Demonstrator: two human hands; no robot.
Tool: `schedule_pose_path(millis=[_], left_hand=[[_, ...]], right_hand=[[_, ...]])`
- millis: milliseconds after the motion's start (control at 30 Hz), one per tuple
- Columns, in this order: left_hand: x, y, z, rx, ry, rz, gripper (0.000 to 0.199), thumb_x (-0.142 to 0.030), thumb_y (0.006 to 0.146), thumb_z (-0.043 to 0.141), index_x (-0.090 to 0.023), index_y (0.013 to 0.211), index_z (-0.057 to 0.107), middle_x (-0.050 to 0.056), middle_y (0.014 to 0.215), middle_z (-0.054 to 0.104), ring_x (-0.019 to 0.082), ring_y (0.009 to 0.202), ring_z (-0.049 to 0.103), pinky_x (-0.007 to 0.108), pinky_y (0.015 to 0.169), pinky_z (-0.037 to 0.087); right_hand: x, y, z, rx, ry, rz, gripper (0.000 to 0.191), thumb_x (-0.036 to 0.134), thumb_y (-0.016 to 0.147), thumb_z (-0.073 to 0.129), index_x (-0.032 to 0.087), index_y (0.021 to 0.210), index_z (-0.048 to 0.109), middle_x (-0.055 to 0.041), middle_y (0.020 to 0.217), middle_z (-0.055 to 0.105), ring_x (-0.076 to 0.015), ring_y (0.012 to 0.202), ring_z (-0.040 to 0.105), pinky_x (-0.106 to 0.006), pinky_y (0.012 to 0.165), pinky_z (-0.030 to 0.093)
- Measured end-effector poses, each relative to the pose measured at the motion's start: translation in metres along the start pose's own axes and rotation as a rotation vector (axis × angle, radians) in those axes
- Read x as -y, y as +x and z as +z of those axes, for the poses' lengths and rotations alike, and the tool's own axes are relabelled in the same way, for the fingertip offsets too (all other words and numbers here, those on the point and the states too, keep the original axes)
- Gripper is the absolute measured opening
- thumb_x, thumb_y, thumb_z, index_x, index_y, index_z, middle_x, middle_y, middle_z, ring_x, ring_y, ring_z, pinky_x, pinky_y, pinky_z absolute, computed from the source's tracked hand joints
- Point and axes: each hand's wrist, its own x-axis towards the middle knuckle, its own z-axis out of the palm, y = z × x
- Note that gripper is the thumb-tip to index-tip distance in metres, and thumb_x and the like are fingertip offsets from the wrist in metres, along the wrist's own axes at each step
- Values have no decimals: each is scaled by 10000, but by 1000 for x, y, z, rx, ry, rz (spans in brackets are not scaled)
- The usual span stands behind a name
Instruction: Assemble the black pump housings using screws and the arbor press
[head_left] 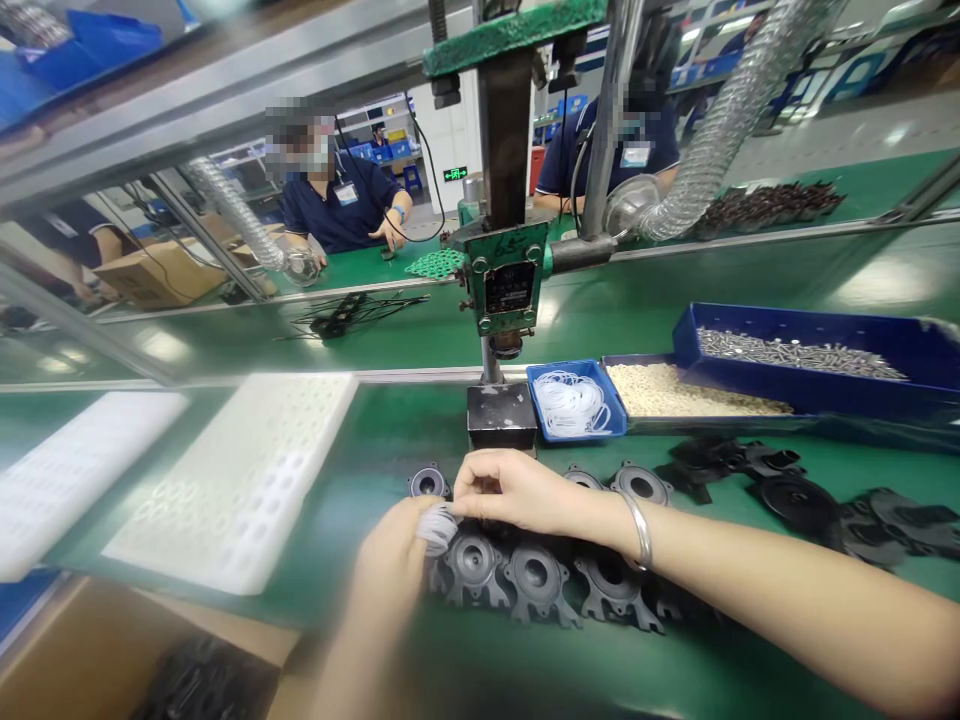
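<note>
A bunch of thin white sealing rings (436, 530) sits in my left hand (395, 545), which is closed around it. From the right, my right hand (502, 490) reaches over with thumb and forefinger pinched at the edge of that bunch. Whatever lies between those fingertips is too small to make out. Several black round plastic parts with forked legs (536, 580) lie in rows beneath my hands, and my right forearm hides some of them. Another black part (427, 481) lies just beyond my left hand.
A green press (506, 280) stands ahead over a black block (501, 415). Blue bins hold white rings (574, 405), cream-coloured small pieces (675, 390) and metal pins (795, 355). White perforated trays (300, 430) lie left, black parts (795, 500) right. Two people sit across the line.
</note>
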Motion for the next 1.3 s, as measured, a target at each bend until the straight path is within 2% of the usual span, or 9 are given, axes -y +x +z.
schedule_pose_path(millis=[133, 233, 467, 600, 700, 833, 933, 1133, 1300], left_hand=[[5, -3, 6, -43, 26, 71, 407, -89, 886, 393, -235, 1175, 639, 21, 1153, 718, 177, 1061, 677, 300, 911, 562], [6, -4, 9, -77, 53, 105, 409, -94, 888, 414, -252, 1186, 645, -4, 1158, 725, 170, 1062, 685, 295, 922, 566], [4, -10, 9, -84, 64, 106, 468, -94, 889, 393, -272, 1258, 619, -20, 1185, 719, 172, 1086, 681, 313, 946, 566], [7, -15, 0, -149, 33, -32, 365, -166, 919, 430, -289, 1155, 679, -25, 1131, 739, 190, 1054, 695, 353, 948, 571], [11, -16, -7, -149, 30, -81, 274, -210, 918, 485, -274, 1054, 714, -10, 1050, 763, 199, 965, 725, 331, 863, 607], [13, -10, -4, 35, 43, 241, 401, -73, 865, 403, -210, 1153, 647, 50, 1176, 721, 186, 1078, 688, 315, 930, 578], [10, -4, 5, 80, 71, 468, 395, -23, 844, 375, -161, 1128, 612, 106, 1265, 671, 201, 1203, 617, 376, 1041, 514], [9, 0, 8, -22, 140, 475, 344, -39, 835, 408, -181, 1078, 606, 117, 1190, 704, 225, 1165, 642, 453, 1062, 501], [1, 2, 11, 82, 112, 496, 336, -70, 829, 407, -233, 1007, 640, 87, 1256, 678, 238, 1205, 619, 429, 1066, 507]], right_hand=[[-3, -4, -5, 83, 179, 131, 288, 410, 850, 684, 134, 925, 654, 12, 705, 597, -109, 589, 529, -208, 531, 429], [-3, -6, -7, 151, 162, 153, 272, 392, 835, 698, 128, 895, 676, 18, 673, 586, -93, 553, 507, -196, 516, 412], [-11, -6, -10, 11, 236, 252, 293, 420, 828, 694, 128, 813, 675, 21, 600, 573, -98, 505, 499, -200, 482, 403], [-24, -6, -9, -167, -138, 193, 196, 297, 902, 610, 148, 784, 654, 10, 659, 627, -102, 535, 534, -204, 515, 407], [-30, -5, -6, -204, -413, 86, 155, 173, 872, 616, 156, 723, 654, 0, 724, 656, -115, 636, 563, -219, 608, 406], [-30, -1, -1, -207, -504, 66, 150, 123, 835, 630, 154, 689, 630, -6, 739, 648, -122, 658, 540, -231, 626, 369], [-26, 1, 1, -218, -536, 85, 148, 125, 832, 616, 157, 688, 621, 10, 700, 637, -108, 619, 525, -216, 588, 347], [-27, 1, -1, -222, -604, 120, 148, 141, 812, 611, 162, 666, 604, 25, 639, 609, -97, 567, 499, -209, 543, 318], [-32, 3, 2, -200, -699, 104, 119, 146, 823, 605, 160, 708, 630, -5, 706, 631, -123, 610, 533, -233, 554, 321]])
